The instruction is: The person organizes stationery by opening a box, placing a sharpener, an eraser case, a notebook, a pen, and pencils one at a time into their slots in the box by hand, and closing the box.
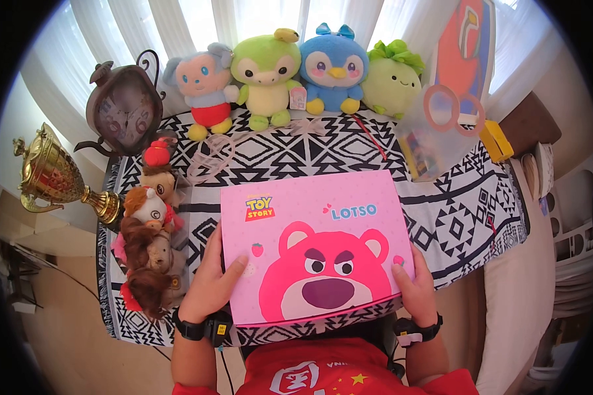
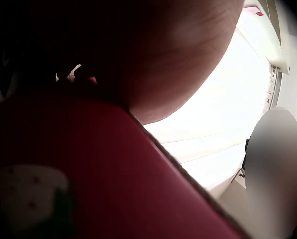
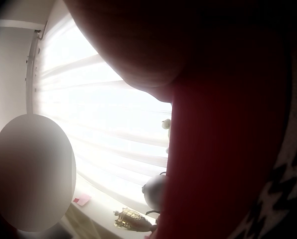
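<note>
1. We hold the pink box at both side edges, lid closed, on the patterned cloth.
2. Left hand and right hand each clasp an edge (thumbs on top).
3. Box unopened; the plush toys behind sit untouched.

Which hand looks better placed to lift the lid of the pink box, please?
Probably either: left hand and right hand grip opposite sides of the pink box evenly, thumbs on top.
</note>
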Demonstrator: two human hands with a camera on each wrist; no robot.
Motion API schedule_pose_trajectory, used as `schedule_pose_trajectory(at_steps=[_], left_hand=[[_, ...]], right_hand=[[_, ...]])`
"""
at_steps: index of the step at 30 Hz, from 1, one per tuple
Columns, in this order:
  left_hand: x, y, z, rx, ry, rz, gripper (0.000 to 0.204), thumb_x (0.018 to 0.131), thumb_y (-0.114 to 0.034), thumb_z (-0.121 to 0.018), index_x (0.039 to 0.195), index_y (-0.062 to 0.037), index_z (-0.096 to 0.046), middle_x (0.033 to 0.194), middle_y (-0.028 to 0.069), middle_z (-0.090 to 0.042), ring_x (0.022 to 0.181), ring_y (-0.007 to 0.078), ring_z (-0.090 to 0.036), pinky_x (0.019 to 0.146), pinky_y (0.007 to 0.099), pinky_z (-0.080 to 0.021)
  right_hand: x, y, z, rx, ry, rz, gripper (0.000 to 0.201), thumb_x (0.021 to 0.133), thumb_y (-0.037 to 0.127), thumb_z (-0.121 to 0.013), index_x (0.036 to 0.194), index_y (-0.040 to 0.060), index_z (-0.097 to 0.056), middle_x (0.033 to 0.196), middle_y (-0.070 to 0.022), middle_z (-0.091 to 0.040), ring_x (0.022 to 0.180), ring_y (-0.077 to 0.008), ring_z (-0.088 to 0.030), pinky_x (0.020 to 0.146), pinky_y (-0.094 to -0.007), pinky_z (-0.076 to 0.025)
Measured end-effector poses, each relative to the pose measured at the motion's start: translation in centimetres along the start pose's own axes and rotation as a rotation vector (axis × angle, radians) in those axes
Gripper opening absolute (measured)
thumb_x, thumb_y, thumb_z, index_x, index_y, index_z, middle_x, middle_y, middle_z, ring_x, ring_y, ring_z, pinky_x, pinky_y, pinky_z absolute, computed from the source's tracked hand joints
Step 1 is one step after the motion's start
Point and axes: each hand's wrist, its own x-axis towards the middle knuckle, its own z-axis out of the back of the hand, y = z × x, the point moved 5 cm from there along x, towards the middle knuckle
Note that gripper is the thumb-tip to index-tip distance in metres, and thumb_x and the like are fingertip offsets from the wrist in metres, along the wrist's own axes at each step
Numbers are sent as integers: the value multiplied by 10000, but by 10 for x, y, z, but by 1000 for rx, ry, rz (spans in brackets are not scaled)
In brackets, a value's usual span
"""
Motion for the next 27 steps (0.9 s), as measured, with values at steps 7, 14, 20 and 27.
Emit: schedule_pose_trajectory(at_steps=[7,14,20,27], left_hand=[[-54,0,-17,-37,9,15,781,966,-165,-632,1581,64,-208,1574,244,-340,1466,314,-354,1200,408,-284],[-73,0,-33,-242,-66,77,837,950,-128,-643,1607,43,-154,1545,214,-394,1413,261,-423,1162,378,-348],[-70,-10,-27,-340,-163,55,826,938,-77,-620,1609,42,-154,1530,193,-416,1388,242,-447,1148,360,-363],[-48,-28,-11,-293,-185,24,765,957,-128,-610,1593,45,-220,1510,188,-439,1359,235,-462,1142,355,-361]], right_hand=[[-1,5,0,3,-2,37,594,971,187,-651,1468,-63,-444,1379,-197,-584,1250,-243,-579,1070,-356,-441],[-2,7,-2,63,-14,66,548,963,180,-654,1432,-58,-499,1314,-192,-634,1195,-235,-614,1038,-353,-462],[-3,19,-3,47,-42,125,554,949,191,-668,1417,-59,-510,1292,-202,-644,1160,-248,-636,1007,-356,-481],[19,50,-3,42,-39,203,550,950,200,-664,1403,-73,-513,1263,-222,-653,1146,-258,-648,994,-357,-486]])
